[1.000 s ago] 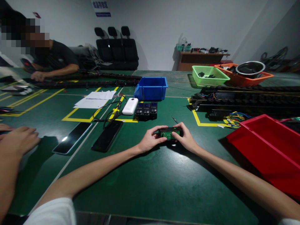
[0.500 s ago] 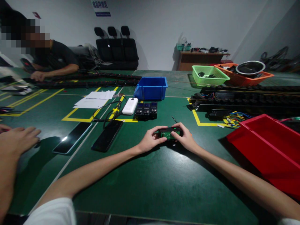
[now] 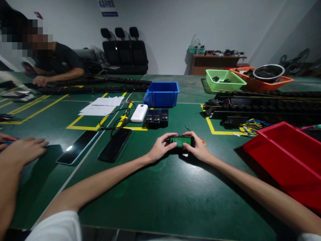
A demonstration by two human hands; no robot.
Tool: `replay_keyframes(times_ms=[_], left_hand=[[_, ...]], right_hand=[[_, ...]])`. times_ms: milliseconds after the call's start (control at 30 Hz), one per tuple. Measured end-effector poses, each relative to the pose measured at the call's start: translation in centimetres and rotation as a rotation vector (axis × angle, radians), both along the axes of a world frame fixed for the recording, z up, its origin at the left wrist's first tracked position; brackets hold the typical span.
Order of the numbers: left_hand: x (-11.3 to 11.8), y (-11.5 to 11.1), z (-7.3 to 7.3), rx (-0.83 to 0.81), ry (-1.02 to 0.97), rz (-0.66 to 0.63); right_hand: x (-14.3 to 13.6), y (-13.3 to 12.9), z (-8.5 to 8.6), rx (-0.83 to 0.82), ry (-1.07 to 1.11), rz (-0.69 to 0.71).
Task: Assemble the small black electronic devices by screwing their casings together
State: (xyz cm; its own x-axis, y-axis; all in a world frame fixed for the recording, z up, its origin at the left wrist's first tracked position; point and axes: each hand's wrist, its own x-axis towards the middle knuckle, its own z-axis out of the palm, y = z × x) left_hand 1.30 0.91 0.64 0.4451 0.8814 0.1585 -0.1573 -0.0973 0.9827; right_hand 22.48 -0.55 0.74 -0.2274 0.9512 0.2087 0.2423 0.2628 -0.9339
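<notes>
A small black case with a green circuit board (image 3: 180, 142) in it is held between both hands, just above the green table. My left hand (image 3: 162, 148) grips its left end, thumb on the board's face. On the right end, my right hand (image 3: 197, 146) grips it the same way. Behind and beside my right hand lies a screwdriver, its orange handle (image 3: 203, 142) partly hidden by the hand. Several black modules (image 3: 156, 118) stand in a row beyond, next to a white power bank (image 3: 139, 113).
Two phones (image 3: 77, 147) (image 3: 115, 145) and a black cable lie to the left. A blue bin (image 3: 162, 94) stands behind the modules, a red bin (image 3: 288, 160) at the right. Another person's hand (image 3: 25, 150) is at the left edge; a person (image 3: 62, 63) sits at the far left.
The case has tilted so more of the green board faces me. More of the orange handle shows beside my right hand. The other person's hand at the left edge has shifted slightly right.
</notes>
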Motion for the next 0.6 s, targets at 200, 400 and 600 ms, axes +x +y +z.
replay_keyframes(times_ms=[200, 400, 600], left_hand=[[-0.08, 0.17, -0.19, 0.011, 0.02, 0.003], [-0.07, 0.3, -0.35, -0.052, -0.015, 0.016], [-0.21, 0.59, -0.24, -0.2, -0.185, 0.164]], right_hand=[[0.03, 0.01, 0.02, 0.042, -0.026, 0.007], [0.07, -0.01, 0.1, 0.071, -0.026, 0.004], [0.15, 0.0, -0.24, 0.009, 0.095, 0.057]])
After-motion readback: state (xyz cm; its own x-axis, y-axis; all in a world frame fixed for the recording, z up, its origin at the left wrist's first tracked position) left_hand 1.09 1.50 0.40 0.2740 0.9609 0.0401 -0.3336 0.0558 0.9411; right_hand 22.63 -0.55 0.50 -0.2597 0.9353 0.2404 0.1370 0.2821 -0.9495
